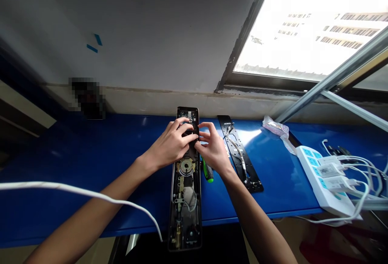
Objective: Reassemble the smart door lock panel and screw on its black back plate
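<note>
A long, narrow electronic door lock housing (pixel 173 187) lies with its open inside facing up and its near end past the table's front edge. Inside it are a circuit board at the far end, a round metal part (pixel 186 166), thin wires and a brass-coloured cylinder near the bottom. My left hand (pixel 171 142) reaches over the upper half, fingers bent and closed in on something small that I cannot make out. From the right, my right hand (pixel 214 146) has curled fingers and thumb against the housing's edge. Beside it lies a green and black screwdriver handle (pixel 208 172), partly hidden.
On the blue table (pixel 115 167), a black perforated plate (pixel 251 175) with a wire bundle lies to the right. Further right are a plastic-wrapped package (pixel 275 126) and a white power strip (pixel 312 175) with plugged-in chargers. A white cable (pixel 91 193) crosses above my left forearm.
</note>
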Available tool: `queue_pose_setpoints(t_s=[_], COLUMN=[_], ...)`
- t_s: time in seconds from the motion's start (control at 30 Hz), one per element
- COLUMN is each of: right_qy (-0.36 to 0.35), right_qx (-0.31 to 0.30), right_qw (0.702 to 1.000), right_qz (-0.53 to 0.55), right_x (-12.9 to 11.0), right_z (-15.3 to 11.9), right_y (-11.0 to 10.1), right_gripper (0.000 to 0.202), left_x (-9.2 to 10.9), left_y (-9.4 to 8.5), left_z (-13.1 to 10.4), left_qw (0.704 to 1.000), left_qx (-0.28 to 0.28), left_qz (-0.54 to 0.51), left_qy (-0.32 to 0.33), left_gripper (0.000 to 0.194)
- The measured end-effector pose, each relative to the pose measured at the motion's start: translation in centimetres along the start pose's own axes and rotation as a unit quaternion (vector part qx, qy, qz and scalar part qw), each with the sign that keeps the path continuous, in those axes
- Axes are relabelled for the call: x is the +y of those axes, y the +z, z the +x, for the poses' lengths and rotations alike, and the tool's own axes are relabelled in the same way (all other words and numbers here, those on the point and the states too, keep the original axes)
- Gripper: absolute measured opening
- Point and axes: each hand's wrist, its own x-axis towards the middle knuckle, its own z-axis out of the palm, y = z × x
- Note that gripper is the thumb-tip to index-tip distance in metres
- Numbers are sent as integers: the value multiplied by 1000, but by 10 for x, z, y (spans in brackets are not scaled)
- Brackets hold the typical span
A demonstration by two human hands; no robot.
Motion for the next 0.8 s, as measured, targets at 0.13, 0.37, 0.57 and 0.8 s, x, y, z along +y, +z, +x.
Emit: queue_pose_setpoints(t_s=[0.13, 0.37, 0.57, 0.8], right_qy=[-5, 13, 31, 37], right_qx=[14, -36, -130, -132], right_qw=[1000, 999, 991, 987], right_qz=[-9, -7, -27, -80], right_x=[1, -8, -13, -10], right_z=[-2, -19, -49, -91], right_y=[3, -18, -31, -34], right_gripper=[50, 66, 95, 96], left_x=[2, 17, 35, 57], left_y=[1, -7, -6, -6], left_z=[-3, -17, -31, -54], left_qw=[1000, 999, 998, 995], left_qx=[2, 39, 45, 31], left_qz=[20, 9, -38, -93], left_qy=[-6, -23, -4, 15], left_gripper=[36, 36, 29, 25])
